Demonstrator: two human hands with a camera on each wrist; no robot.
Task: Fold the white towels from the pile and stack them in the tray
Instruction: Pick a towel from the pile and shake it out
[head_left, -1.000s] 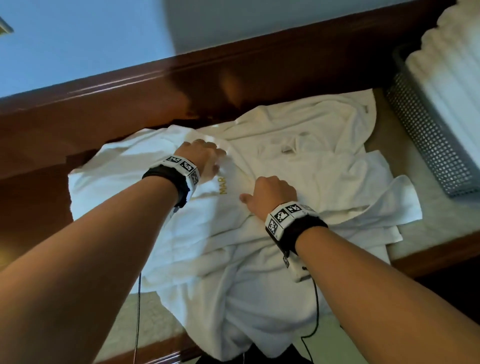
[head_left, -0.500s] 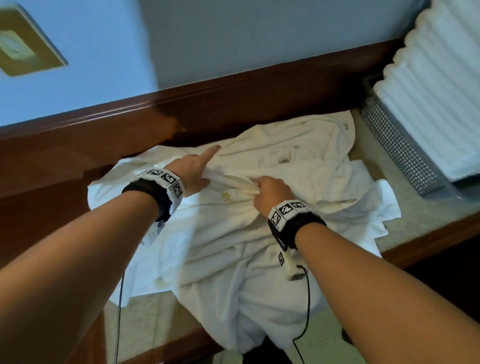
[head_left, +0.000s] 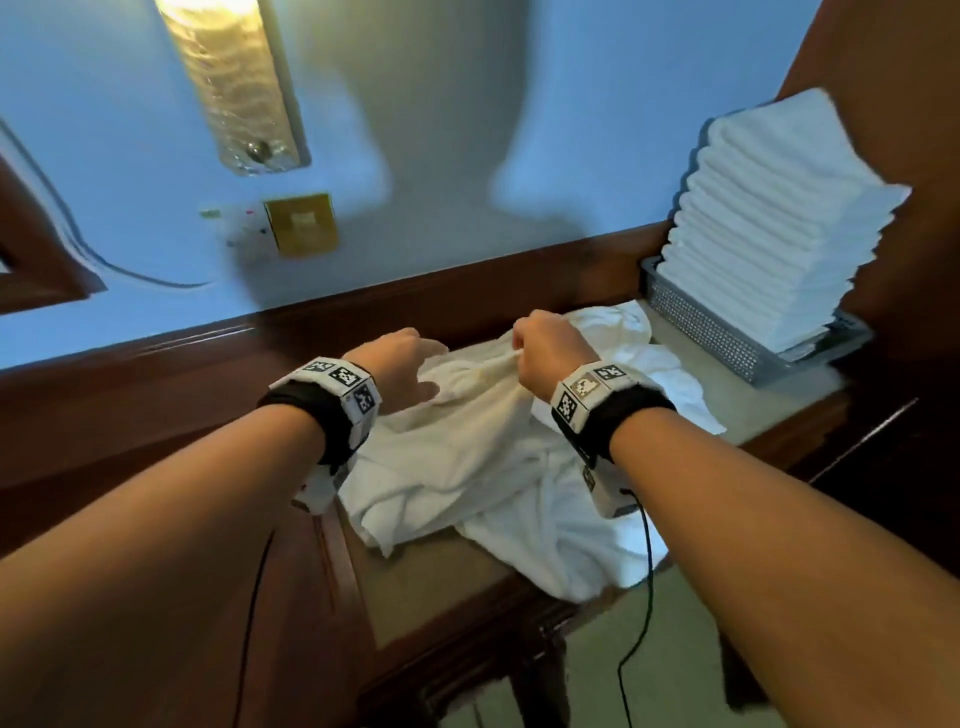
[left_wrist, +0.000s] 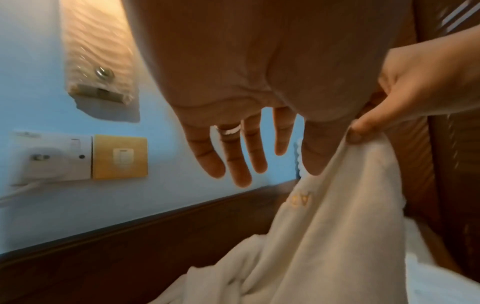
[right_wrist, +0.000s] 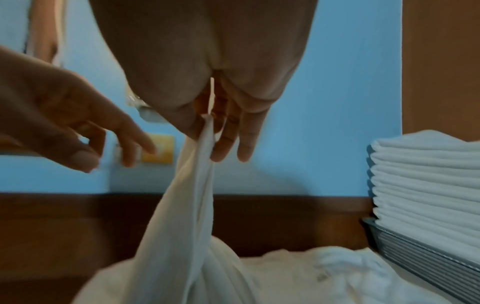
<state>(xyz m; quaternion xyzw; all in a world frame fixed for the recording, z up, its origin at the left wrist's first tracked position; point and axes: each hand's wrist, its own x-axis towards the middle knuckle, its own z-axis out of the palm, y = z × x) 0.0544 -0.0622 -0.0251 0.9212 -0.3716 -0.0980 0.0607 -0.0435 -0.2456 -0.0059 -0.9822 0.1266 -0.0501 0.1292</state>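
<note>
Right hand (head_left: 545, 353) is clenched on a fold of one white towel (head_left: 467, 441), pinching the fabric between thumb and fingers and holding that part raised above the pile of towels (head_left: 644, 374). The lifted towel hangs from the grip in a taut ridge down to the tabletop (head_left: 436, 587); gold embroidered lettering (left_wrist: 301, 198) shows on it just below the grip.

Left hand (head_left: 400, 364) is released: in the left wrist view its fingers (left_wrist: 233, 162) are extended and spread, holding nothing, just beside the raised fold. A ring (left_wrist: 230, 130) is on one finger.

The remaining towels lie crumpled on the tabletop, one edge drooping over the near side. A grey perforated tray (head_left: 727, 338) stands at the right end against the wall, carrying a tall stack of folded towels (head_left: 769, 223) that rises well above its rim.

A wall lamp (head_left: 234, 83) and a brass switch plate (head_left: 304, 223) are mounted on the blue wall.
</note>
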